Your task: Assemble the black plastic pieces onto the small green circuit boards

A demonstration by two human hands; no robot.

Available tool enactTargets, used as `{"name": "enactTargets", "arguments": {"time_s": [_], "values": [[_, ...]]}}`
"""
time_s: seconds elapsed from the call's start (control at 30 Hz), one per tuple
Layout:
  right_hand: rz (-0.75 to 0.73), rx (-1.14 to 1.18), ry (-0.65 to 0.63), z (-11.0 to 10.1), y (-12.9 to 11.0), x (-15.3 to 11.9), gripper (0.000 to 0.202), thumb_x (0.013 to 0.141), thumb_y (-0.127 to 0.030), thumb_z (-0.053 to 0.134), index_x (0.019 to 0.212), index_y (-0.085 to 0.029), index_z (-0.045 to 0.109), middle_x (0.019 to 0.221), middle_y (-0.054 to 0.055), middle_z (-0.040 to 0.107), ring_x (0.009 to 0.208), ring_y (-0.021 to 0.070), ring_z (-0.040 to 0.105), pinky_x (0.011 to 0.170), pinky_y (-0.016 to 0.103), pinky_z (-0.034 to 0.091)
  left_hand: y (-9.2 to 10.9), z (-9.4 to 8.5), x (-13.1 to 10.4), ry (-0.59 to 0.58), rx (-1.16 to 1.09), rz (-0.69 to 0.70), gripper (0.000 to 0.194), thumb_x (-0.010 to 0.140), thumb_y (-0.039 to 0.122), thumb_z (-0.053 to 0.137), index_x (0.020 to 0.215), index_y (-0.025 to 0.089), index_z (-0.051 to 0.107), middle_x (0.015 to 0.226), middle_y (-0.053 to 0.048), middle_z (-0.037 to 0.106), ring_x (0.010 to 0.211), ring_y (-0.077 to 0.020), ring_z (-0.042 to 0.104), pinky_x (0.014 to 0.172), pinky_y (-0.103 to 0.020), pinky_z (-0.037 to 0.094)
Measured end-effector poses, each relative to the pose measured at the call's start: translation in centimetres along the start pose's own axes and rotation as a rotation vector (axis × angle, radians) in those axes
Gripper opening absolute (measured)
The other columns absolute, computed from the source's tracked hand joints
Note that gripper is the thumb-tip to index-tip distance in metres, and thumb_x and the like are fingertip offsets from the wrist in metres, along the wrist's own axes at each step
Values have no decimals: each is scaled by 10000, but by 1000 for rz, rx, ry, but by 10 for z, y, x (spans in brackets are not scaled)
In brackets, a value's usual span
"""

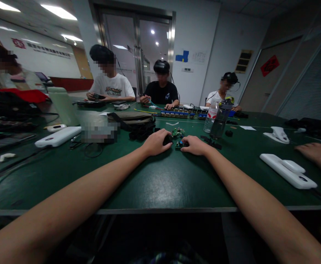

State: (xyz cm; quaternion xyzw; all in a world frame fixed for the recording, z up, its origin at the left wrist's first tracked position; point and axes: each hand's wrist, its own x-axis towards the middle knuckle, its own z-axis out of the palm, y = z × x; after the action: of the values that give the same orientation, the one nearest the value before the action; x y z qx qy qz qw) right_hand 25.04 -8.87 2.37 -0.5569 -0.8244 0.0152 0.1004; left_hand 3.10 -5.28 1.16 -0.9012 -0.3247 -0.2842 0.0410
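Both of my arms reach forward over the dark green table. My left hand (pixel 157 142) curves its fingers and thumb round a small black rounded piece (pixel 167 139), whose exact kind I cannot make out. Just to its right, my right hand (pixel 195 145) grips a small green circuit board (pixel 178 147) with a blue part on it, thumb at the near side. Beyond the gap between the hands lies another green circuit board (pixel 179 132) with small parts on it. Parts of both held things are hidden by my fingers.
Water bottles (pixel 221 119) stand beyond my right hand. A dark bag (pixel 134 119) with straps lies at the far left. White power banks (pixel 288 171) rest on either side. Several people sit round the table; a person's hand (pixel 316 154) is at the right.
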Motion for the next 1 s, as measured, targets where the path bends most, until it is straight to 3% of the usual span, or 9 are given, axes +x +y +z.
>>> {"name": "enactTargets", "arguments": {"time_s": [0.57,0.8,1.0], "values": [[-13,6,-2,1,1,0,283,807,-331,696,1025,-150,678,1015,93,704,895,198,630,733,239,421,-4,5,0,-10,-168,95,363,883,301,515,1212,158,569,1120,-110,555,1062,-236,583,977,-408,492],[-5,18,9,2,2,1,300,797,-341,711,1036,-161,681,1002,85,705,892,198,630,740,242,426,-5,5,-1,-97,-124,54,438,812,332,586,1215,162,559,1121,-111,584,1041,-249,597,965,-400,488],[-5,15,7,1,2,0,294,803,-331,708,1039,-157,679,1014,88,700,904,198,627,758,245,429,-4,5,0,-159,-105,-24,401,765,345,629,1120,168,577,1043,-109,662,927,-260,645,835,-382,519]]}}
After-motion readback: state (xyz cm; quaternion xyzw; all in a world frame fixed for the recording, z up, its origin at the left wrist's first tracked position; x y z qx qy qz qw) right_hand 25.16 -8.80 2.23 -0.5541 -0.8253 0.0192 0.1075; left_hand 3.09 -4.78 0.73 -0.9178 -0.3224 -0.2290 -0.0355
